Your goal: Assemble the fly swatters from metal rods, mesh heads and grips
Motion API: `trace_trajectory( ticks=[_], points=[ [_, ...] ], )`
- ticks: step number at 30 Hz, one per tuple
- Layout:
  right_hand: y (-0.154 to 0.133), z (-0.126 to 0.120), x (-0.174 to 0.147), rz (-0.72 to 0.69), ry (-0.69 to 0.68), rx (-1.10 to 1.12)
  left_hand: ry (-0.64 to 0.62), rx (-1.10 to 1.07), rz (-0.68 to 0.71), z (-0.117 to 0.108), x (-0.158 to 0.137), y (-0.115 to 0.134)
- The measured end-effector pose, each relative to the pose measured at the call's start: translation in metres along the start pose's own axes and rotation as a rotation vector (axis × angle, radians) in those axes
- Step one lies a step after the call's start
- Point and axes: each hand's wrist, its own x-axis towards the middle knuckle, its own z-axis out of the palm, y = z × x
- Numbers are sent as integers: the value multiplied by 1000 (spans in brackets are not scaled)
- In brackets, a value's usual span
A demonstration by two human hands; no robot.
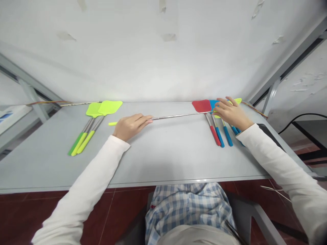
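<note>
A fly swatter with an extended metal shaft (178, 116) stretches between my two hands above the table. My left hand (131, 126) is closed round its handle end, and a yellow-green tip of the handle sticks out to the left. At the other end, my right hand (231, 113) grips near the swatter's head, which it mostly hides; a yellow-green edge shows behind the fingers. Under and beside that hand lie a red fly swatter (201, 106) and several blue-handled ones (227, 136), partly covered.
Green and yellow-green fly swatters (110, 107) lie overlapped on the left of the grey table (163, 160). A dark flat object (270, 136) sits by my right forearm. The white wall stands behind; metal frame posts (270, 97) rise at both sides.
</note>
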Motion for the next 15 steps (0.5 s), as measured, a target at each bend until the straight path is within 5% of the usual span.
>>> trace_trajectory(
  ticks=[9, 15],
  points=[
    [-6, -10, 12, 91, -21, 22, -31, 13, -27, 1, -2, 6],
    [-64, -6, 40, -76, -82, -52, -109, -108, 15, 16, 23, 47]
  ],
)
